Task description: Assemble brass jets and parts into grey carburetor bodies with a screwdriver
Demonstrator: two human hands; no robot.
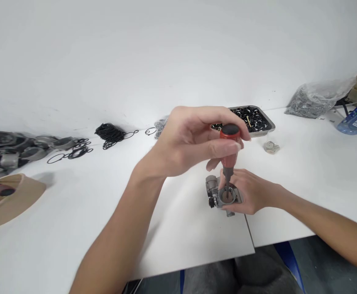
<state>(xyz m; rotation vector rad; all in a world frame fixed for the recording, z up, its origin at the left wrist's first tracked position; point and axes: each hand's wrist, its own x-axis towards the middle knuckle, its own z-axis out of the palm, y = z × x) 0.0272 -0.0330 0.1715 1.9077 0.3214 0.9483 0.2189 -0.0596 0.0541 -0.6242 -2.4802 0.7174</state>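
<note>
My left hand (193, 139) is closed around the red handle of a screwdriver (229, 147), held upright with its tip down inside a small grey metal part (223, 195). That part looks like a carburetor body and rests on the white table (74, 212) near its front edge. My right hand (253, 192) wraps around the part's right side, with the fingers closed on it. A black knob sticks out at the part's lower left.
A metal tray (266, 118) of black rings sits behind the hands, a small bagged metal piece (271, 147) beside it. Loose black O-rings (109, 134) and grey castings (3, 151) lie far left. A cardboard box (7, 200) stands at left, plastic bags (316, 100) at far right.
</note>
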